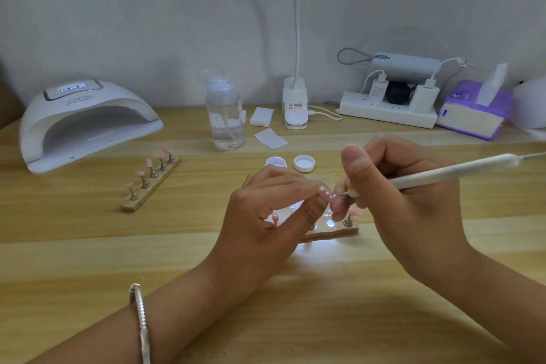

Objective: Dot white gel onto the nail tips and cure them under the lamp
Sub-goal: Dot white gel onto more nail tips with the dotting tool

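Observation:
My left hand [266, 216] pinches a pink nail tip [325, 193] that carries a row of white dots. My right hand [399, 201] grips a white dotting pen [443, 173], and its fine metal point touches that tip. Under both hands lies a wooden holder [334, 233] with other pink tips on metal stands, partly hidden by my fingers. An open pot of white gel [276, 162] and its white lid [304, 163] sit just behind. The white curing lamp [85, 121] stands at the far left, its display lit.
A second wooden holder [152, 183] with several pink tips lies left of centre. Behind are a clear pump bottle [224, 115], white wipe pads [261, 117], a desk lamp base [295, 106], a power strip [387, 109] with chargers, and a purple tissue pack [475, 109].

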A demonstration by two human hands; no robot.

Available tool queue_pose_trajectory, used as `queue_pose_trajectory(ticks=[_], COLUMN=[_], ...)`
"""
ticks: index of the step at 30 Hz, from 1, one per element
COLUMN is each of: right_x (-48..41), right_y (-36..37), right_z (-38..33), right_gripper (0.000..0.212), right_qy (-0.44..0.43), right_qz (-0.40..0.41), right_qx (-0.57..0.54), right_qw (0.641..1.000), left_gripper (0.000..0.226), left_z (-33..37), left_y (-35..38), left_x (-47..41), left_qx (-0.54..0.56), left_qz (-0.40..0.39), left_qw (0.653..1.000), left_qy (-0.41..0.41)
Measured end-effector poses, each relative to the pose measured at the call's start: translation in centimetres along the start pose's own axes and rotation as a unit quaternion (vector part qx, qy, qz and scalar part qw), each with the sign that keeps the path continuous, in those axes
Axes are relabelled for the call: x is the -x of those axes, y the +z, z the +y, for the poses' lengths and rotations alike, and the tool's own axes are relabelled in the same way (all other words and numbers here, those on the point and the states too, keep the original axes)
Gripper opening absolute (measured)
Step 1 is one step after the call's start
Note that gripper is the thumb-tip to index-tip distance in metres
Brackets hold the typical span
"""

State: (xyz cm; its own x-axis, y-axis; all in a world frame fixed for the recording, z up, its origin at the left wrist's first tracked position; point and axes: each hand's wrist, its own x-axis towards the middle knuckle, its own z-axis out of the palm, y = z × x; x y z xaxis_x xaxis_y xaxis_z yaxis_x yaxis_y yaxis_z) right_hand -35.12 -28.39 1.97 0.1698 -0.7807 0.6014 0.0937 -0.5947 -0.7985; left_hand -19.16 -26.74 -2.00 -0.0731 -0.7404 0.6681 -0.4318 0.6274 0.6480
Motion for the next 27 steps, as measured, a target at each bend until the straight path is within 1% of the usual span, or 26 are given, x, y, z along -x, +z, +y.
queue_pose_trajectory(ticks=[7, 15, 27], right_x=[-0.02, -0.02, -0.08], right_y=[0.04, 0.07, -0.01], right_z=[0.04, -0.06, 0.03], right_gripper=[0.028, 0.026, 0.029], right_qy=[-0.002, -0.001, 0.011], right_qz=[-0.005, -0.008, -0.012], right_qx=[0.022, 0.017, 0.015], right_qw=[1.000, 1.000, 1.000], left_gripper=[0.013, 0.013, 0.014], left_z=[0.13, 0.27, 0.22], left_y=[-0.07, -0.05, -0.02], left_x=[-0.05, -0.04, -0.05], left_qx=[-0.005, 0.001, -0.001], left_qz=[0.000, 0.001, 0.000], left_qw=[1.000, 1.000, 1.000], left_qy=[-0.002, -0.005, -0.013])
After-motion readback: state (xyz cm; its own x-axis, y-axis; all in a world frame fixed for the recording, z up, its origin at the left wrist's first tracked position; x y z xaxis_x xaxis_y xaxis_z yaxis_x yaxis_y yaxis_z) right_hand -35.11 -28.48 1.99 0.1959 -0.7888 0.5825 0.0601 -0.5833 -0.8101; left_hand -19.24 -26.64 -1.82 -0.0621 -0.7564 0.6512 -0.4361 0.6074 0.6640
